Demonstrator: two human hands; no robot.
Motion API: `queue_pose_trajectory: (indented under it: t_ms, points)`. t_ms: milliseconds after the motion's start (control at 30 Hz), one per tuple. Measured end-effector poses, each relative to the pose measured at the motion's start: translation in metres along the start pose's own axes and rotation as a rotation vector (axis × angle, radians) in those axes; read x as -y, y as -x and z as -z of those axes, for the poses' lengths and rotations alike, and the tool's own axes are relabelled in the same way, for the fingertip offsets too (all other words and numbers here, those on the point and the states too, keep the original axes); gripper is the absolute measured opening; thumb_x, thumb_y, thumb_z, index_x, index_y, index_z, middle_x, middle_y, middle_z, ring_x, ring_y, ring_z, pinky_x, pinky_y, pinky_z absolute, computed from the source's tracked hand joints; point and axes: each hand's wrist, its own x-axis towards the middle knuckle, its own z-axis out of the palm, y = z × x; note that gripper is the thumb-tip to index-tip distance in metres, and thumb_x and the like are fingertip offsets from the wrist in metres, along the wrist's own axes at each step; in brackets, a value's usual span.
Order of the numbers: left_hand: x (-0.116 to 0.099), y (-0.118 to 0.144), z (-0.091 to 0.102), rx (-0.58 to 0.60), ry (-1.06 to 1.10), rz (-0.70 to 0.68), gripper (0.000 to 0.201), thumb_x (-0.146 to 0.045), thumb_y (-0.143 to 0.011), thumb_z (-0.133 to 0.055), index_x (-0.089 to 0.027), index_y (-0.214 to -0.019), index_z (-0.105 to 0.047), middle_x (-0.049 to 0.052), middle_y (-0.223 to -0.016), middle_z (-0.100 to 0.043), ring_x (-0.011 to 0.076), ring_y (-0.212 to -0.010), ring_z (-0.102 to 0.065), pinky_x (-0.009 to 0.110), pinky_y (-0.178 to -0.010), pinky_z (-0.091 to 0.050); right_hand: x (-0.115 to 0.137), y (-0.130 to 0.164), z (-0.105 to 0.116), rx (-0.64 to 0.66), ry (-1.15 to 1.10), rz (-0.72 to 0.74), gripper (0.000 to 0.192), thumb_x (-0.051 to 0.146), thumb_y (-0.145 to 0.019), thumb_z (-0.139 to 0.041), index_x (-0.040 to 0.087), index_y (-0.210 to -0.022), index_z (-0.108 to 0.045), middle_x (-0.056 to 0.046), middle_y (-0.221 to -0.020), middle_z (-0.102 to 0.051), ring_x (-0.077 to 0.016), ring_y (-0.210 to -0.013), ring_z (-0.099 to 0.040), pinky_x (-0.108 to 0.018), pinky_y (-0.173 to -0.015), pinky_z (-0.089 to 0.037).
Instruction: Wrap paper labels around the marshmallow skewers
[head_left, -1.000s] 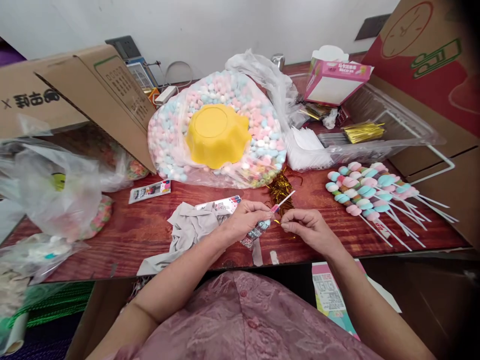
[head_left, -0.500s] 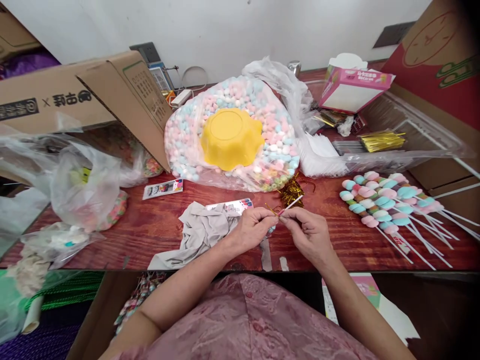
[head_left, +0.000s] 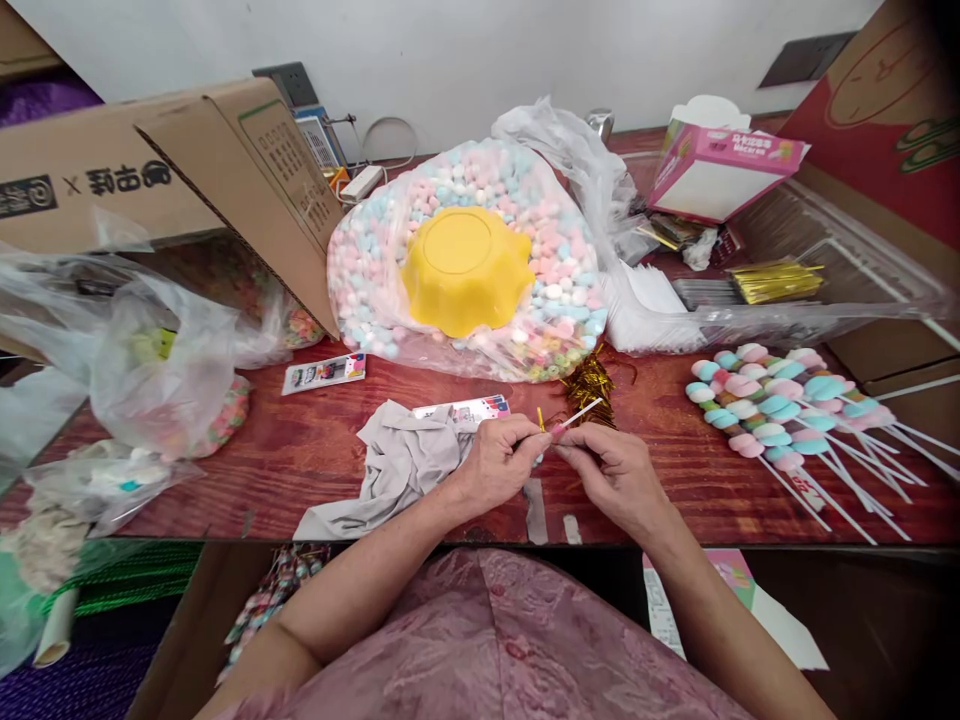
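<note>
My left hand (head_left: pixel 495 462) is closed in a pinch around the base of a white stick (head_left: pixel 583 413) that points up to the right. A bit of pale blue, probably marshmallow, shows under its fingers. The end of a gold twist tie (head_left: pixel 540 416) stands up by the left fingertips, at a pink spot on the stick. My right hand (head_left: pixel 611 470) pinches at that same spot, fingertips nearly touching the left ones; its fingers mostly hide the tie there. A bunch of gold twist ties (head_left: pixel 589 388) lies just behind the hands.
A grey cloth (head_left: pixel 405 460) lies left of my hands. Behind stands a bag of marshmallows (head_left: pixel 367 240) with a yellow bowl (head_left: pixel 465 270) upside down on it. Marshmallow skewers (head_left: pixel 780 405) are piled at right, before a clear plastic tray (head_left: pixel 787 325). A cardboard box (head_left: pixel 247 190) stands left.
The gold tie's end has swung from slanting left to nearly upright. My right fingers have shifted slightly at the stick, and the view has moved a little.
</note>
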Motion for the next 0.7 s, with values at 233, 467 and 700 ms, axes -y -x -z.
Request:
queue_pose_trajectory:
  t_ms: [233, 467, 700]
  points:
    - [0.006, -0.006, 0.007, -0.123, 0.108, 0.022, 0.034, -0.038, -0.085, -0.058, -0.017, -0.059, -0.055, -0.001, -0.06, -0.048, 0.0114, -0.062, -0.042, 0.026, -0.063, -0.034, 0.001, 0.008, 0.013, -0.09, 0.386, 0.01, 0.021, 0.029, -0.089, -0.063, 0.024, -0.108, -0.07, -0.01, -0.115, -0.068, -0.0283, -0.105, -0.059, -0.045, -0.087, -0.045]
    - [-0.007, 0.004, 0.007, -0.098, 0.062, -0.11, 0.03, -0.033, -0.089, -0.057, -0.015, -0.065, -0.062, 0.0, -0.064, -0.054, 0.0114, -0.064, -0.046, 0.026, -0.067, -0.037, 0.031, -0.016, -0.018, -0.153, -0.27, -0.088, 0.014, 0.027, -0.089, -0.061, 0.022, -0.078, -0.068, -0.003, -0.08, -0.068, -0.0174, -0.077, -0.062, -0.031, -0.072, -0.049]
    - [-0.01, 0.018, 0.03, 0.167, 0.227, 0.043, 0.038, -0.046, -0.078, -0.068, -0.013, -0.061, -0.065, -0.001, -0.057, -0.053, 0.0088, -0.055, -0.042, 0.023, -0.055, -0.032, 0.022, -0.015, -0.02, 0.341, -0.735, -0.278, 0.031, 0.046, -0.084, -0.062, 0.017, -0.072, -0.06, 0.001, -0.061, -0.054, -0.0118, -0.055, -0.048, -0.024, -0.052, -0.041]
